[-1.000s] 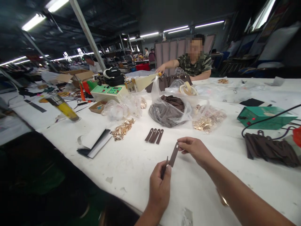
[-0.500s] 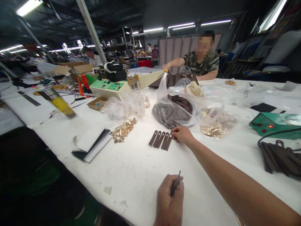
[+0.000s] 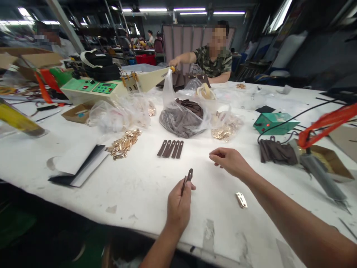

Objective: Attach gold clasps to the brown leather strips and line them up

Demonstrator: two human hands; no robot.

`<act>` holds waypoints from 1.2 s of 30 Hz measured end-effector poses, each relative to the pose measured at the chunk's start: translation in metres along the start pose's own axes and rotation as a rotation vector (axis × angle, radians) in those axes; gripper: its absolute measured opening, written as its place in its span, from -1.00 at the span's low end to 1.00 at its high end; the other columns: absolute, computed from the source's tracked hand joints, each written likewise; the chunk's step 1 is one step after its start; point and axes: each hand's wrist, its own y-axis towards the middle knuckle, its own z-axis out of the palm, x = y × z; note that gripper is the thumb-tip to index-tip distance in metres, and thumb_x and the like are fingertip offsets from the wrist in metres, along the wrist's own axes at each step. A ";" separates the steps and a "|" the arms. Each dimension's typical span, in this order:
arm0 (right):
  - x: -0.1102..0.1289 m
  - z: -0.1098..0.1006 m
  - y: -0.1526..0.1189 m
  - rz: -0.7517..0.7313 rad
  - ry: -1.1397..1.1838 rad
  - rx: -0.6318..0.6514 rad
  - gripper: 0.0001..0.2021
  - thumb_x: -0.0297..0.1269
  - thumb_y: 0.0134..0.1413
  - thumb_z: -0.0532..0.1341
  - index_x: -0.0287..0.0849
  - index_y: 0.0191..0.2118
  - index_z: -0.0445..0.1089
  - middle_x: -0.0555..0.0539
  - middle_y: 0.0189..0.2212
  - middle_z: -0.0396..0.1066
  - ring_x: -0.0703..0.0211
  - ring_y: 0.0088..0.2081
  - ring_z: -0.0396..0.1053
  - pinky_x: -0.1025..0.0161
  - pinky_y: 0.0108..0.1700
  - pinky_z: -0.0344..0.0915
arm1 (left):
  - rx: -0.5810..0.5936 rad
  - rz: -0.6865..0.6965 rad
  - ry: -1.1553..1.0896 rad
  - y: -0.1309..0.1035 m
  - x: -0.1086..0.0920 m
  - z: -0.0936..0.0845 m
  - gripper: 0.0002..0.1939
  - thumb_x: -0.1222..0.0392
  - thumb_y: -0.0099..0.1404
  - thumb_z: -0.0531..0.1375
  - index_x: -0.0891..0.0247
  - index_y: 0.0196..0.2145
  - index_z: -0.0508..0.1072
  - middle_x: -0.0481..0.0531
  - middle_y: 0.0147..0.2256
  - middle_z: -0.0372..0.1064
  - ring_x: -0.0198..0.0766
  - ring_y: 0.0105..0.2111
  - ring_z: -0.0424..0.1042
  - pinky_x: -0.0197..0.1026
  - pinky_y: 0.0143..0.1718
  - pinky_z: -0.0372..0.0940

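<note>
Brown straps, one with a hole at its top end, stand up from my left hand (image 3: 180,203), which is closed round them near the table's front. Beyond it, several brown straps (image 3: 170,149) lie side by side in a row. My right hand (image 3: 227,160) hovers to the right of that row, thumb and fingertips brought together; anything between them is too small to make out. A gold metal piece (image 3: 241,200) rests below my right forearm. At the left is a pile of gold pieces (image 3: 124,144). Behind the row sits a plastic bag of brown straps (image 3: 182,119).
A bag of gold pieces (image 3: 224,130), a green box (image 3: 275,123) and a soldering-type tool with an orange cord (image 3: 323,176) are at the right. A cream machine (image 3: 111,91) stands back left. Across the table, a person (image 3: 214,61) reaches out an arm.
The view has swung right, bringing the gold piece and tool into sight. My right hand has left the row and moved right. Straps now show upright in my left hand.
</note>
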 end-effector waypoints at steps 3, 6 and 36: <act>-0.031 -0.027 -0.070 0.047 -0.185 -0.020 -0.77 -0.08 0.11 0.23 -0.07 -0.26 0.57 -0.04 -0.38 0.55 0.09 -0.37 0.47 0.21 -0.30 0.33 | 0.091 0.078 0.193 -0.002 -0.002 0.001 -0.62 -0.14 0.33 0.17 0.24 -0.36 0.51 -0.14 -0.65 0.10 -0.34 -0.62 0.10 -0.30 -0.57 0.01; -0.059 -0.036 -0.119 0.048 -0.244 -0.050 -0.76 -0.10 0.12 0.23 -0.03 -0.18 0.56 -0.04 -0.28 0.53 0.08 -0.27 0.46 0.18 -0.18 0.32 | 0.156 0.067 0.213 -0.008 -0.002 0.008 -0.60 -0.14 0.34 0.16 0.27 -0.41 0.48 -0.16 -0.66 0.06 -0.38 -0.65 0.04 -0.32 -0.60 -0.06; -0.012 0.009 -0.075 -0.203 0.382 0.320 -0.84 -0.19 0.18 0.22 -0.12 -0.21 0.49 0.00 -0.35 0.46 0.18 -0.31 0.37 0.25 -0.22 0.28 | 0.298 -0.095 0.028 -0.021 0.000 0.031 -0.59 0.05 0.39 0.16 0.28 0.11 0.39 -0.05 -0.41 0.33 -0.50 -0.64 0.06 -0.32 -0.62 -0.13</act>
